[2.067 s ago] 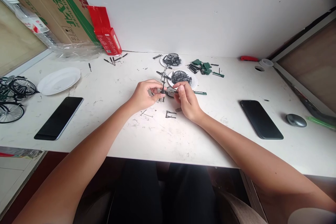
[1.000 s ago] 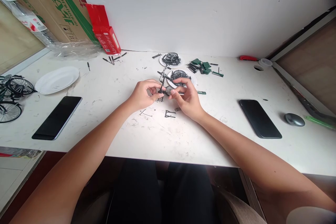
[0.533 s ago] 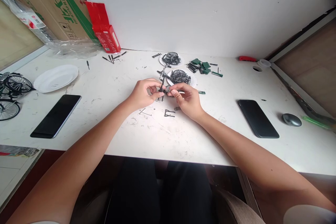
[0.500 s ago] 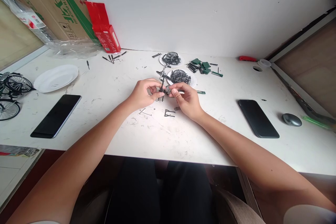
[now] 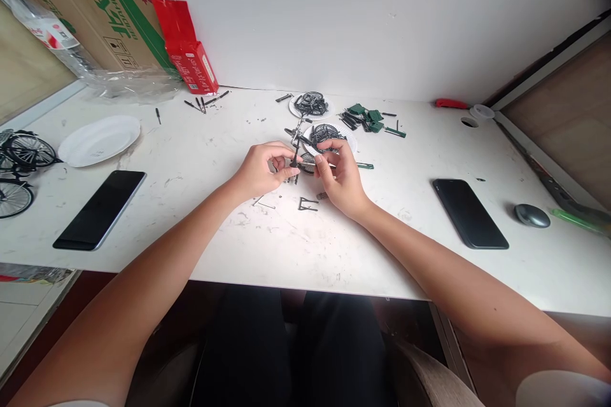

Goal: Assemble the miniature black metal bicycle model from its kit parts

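Note:
My left hand (image 5: 267,170) pinches a small black model bicycle frame (image 5: 295,156) between thumb and fingers, above the table. My right hand (image 5: 342,179) holds a thin screwdriver (image 5: 366,166) with a silver shaft and a green-tipped handle. The shaft points left and its tip meets the frame near my left fingertips; the exact contact point is too small to make out. Between the hands, part of a small spoked wheel (image 5: 308,163) shows. Just below lies a black U-shaped bracket (image 5: 308,204), beside thin metal rods (image 5: 264,203).
Behind my hands, paper plates hold black wheels (image 5: 327,135) and black parts (image 5: 311,103). Green and black pieces (image 5: 370,118) lie to their right. Phones (image 5: 100,210) (image 5: 470,213) flank my arms. At left are a white plate (image 5: 100,140) and assembled model bicycles (image 5: 28,149).
My right thumb and fingers have shifted slightly right along the screwdriver, uncovering more of the wheel. My left hand keeps its pinch on the frame. The view has moved a little.

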A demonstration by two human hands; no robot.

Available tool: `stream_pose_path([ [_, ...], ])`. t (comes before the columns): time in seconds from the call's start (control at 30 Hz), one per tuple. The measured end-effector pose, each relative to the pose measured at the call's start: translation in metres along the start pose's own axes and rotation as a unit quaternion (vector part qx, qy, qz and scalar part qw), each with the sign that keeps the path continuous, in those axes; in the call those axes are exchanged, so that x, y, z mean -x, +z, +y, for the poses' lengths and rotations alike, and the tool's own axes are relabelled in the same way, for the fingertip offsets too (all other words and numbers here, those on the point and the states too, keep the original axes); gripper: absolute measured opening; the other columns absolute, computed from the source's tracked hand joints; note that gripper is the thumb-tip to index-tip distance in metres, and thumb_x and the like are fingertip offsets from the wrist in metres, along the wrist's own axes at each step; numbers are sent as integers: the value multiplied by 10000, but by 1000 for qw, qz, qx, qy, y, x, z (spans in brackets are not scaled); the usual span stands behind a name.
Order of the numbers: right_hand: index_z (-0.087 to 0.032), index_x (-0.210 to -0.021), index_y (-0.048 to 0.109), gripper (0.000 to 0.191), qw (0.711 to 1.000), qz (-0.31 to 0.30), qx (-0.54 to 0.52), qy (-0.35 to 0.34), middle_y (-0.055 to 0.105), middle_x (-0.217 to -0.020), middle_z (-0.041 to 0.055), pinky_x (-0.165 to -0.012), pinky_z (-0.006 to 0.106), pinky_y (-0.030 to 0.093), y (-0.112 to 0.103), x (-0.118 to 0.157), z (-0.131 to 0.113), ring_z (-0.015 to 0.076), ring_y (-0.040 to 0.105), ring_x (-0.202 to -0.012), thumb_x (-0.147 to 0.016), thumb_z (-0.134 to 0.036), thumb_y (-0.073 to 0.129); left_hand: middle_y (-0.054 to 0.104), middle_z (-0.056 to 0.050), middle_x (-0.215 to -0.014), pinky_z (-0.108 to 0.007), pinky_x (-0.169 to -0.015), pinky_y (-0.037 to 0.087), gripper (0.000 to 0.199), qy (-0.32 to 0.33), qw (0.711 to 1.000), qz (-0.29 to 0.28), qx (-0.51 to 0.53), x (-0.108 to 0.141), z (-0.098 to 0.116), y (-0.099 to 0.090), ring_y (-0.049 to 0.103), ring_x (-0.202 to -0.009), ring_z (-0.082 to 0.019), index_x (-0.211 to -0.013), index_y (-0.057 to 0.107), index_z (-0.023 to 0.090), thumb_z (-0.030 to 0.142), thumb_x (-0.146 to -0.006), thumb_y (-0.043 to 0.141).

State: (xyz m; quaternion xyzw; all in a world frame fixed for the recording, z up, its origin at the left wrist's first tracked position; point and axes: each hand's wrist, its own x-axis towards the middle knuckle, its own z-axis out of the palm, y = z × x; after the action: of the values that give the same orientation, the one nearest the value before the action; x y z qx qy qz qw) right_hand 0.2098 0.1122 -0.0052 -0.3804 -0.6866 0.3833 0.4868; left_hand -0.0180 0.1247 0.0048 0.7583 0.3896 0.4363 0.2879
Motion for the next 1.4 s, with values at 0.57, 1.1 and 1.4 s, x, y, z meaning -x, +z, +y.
stream_pose_path([
  [0.57,-291,-1248,492,346,998,23,30,-48,688,-899,4,-679,342,515,0,-1,0,217,723,-932,-1047,-481,700,794,-97,-1082,-336,-734,557,155,-8,1000,4,-11,0,-1,-2,637,-771,-159,-988,833,201,284,-857,837],
  [1.1,-272,-1127,625,175,997,29,41,-61,715,-1062,25,-739,333,562,-1,0,-3,200,730,-990,-987,-284,729,795,-100,-1101,-353,-734,558,159,-10,1000,3,-5,1,-3,-1,637,-746,-155,-966,820,197,309,-856,844],
  [1.4,-277,-1170,623,226,994,26,94,-47,755,-1022,34,-850,413,554,-4,-4,6,239,698,-1000,-994,-367,733,777,-91,-1060,-337,-767,561,224,-23,996,83,16,-5,-6,-2,639,-743,-141,-981,755,182,333,-843,844],
])
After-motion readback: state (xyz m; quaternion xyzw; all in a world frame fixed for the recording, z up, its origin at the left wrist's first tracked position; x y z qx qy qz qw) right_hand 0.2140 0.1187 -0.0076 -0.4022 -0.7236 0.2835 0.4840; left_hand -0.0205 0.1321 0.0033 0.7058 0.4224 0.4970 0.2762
